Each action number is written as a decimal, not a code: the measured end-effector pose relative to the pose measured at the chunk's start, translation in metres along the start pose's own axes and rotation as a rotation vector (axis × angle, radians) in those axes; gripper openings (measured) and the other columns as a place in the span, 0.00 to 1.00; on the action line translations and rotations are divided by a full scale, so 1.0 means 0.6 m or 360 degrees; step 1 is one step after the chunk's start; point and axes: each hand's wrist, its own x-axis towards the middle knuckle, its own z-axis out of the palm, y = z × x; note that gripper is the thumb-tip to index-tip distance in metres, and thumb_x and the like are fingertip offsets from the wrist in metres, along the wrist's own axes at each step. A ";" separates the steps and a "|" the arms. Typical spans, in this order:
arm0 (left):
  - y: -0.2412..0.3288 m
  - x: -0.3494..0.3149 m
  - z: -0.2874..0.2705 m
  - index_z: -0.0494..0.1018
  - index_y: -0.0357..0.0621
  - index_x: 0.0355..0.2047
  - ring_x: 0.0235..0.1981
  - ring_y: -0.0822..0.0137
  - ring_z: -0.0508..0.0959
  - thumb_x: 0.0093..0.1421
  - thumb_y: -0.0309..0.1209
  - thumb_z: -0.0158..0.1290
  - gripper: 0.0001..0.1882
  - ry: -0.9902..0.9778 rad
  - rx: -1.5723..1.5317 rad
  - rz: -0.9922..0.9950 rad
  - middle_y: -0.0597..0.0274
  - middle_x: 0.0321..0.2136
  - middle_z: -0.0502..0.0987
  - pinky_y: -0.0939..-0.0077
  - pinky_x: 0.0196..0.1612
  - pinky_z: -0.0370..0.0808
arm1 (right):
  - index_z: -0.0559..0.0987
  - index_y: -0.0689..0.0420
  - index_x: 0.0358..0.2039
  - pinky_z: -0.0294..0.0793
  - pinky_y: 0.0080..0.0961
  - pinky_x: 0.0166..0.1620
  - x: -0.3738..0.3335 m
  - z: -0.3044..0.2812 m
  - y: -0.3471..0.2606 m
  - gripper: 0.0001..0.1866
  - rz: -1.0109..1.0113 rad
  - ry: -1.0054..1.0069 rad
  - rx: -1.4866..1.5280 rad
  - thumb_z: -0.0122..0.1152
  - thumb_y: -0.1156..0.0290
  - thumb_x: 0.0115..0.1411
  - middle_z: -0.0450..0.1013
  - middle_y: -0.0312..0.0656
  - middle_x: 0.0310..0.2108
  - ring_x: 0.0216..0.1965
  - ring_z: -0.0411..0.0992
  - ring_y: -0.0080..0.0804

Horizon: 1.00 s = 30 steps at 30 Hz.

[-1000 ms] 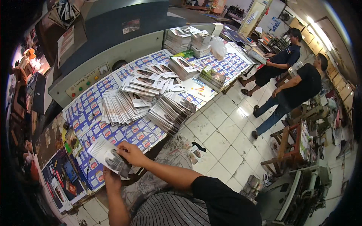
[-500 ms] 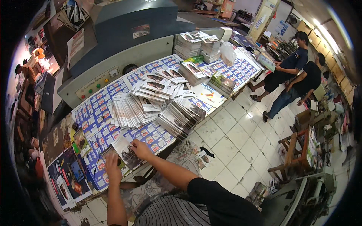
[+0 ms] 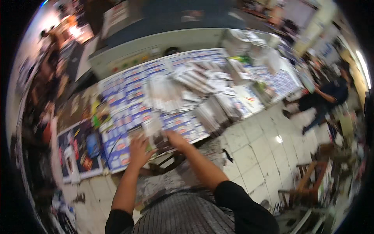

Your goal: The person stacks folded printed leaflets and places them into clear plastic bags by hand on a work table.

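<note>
Near the front edge of the table, a printed booklet [image 3: 152, 126] with a pale top and a dark lower part lies between my hands. My left hand [image 3: 139, 151] rests flat with fingers apart, over a darker printed sheet or page at the booklet's left side. The fingers of my right hand [image 3: 176, 139] are bent around the booklet's right edge. Just beyond is a fanned heap of pale booklets [image 3: 165, 91]. A row of similar booklets [image 3: 214, 113] leans together to its right. Motion blurs the picture, so fingertips and print are unclear.
Blue-and-white printed sheets [image 3: 124, 103] cover the table. A big grey machine [image 3: 163, 39] stands behind it. Stacked booklets [image 3: 238, 41] and a clear plastic bag [image 3: 272, 58] sit at the far right. A dark board [image 3: 80, 146] lies left. A person [image 3: 331, 93] stands right, near a wooden stool [image 3: 306, 179].
The head view has swung, shifting the table rightward and up. My left hand has come down flat beside the booklet. My right hand stays at its right edge.
</note>
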 end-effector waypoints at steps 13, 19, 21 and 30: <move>-0.027 -0.005 -0.005 0.66 0.41 0.62 0.71 0.45 0.51 0.57 0.40 0.61 0.34 -0.0169 -0.0569 -0.0176 0.46 0.69 0.55 0.48 0.71 0.48 | 0.70 0.51 0.63 0.60 0.47 0.64 -0.022 0.046 -0.039 0.26 -0.0763 0.0133 -0.1234 0.58 0.59 0.65 0.61 0.53 0.65 0.64 0.60 0.53; -0.066 -0.055 -0.034 0.65 0.54 0.66 0.73 0.52 0.49 0.68 0.46 0.48 0.27 -0.0283 -0.0079 -0.0422 0.64 0.70 0.57 0.46 0.71 0.45 | 0.69 0.48 0.64 0.55 0.49 0.67 -0.025 0.047 -0.050 0.27 -0.0688 0.0032 -0.1349 0.55 0.57 0.66 0.56 0.52 0.68 0.69 0.54 0.53; -0.072 -0.060 -0.025 0.62 0.55 0.67 0.73 0.54 0.49 0.69 0.49 0.46 0.29 -0.0221 -0.0089 -0.0414 0.66 0.71 0.57 0.46 0.71 0.43 | 0.69 0.48 0.64 0.53 0.49 0.68 -0.017 0.053 -0.053 0.27 -0.0757 -0.0038 -0.1397 0.55 0.57 0.66 0.55 0.52 0.69 0.70 0.52 0.53; -0.075 -0.053 -0.025 0.52 0.50 0.72 0.73 0.56 0.50 0.72 0.42 0.39 0.30 -0.0216 -0.0126 -0.0358 0.60 0.70 0.57 0.42 0.69 0.43 | 0.66 0.46 0.66 0.47 0.57 0.69 0.005 0.095 -0.052 0.31 -0.0732 -0.0095 -0.1552 0.55 0.51 0.65 0.49 0.51 0.72 0.72 0.46 0.54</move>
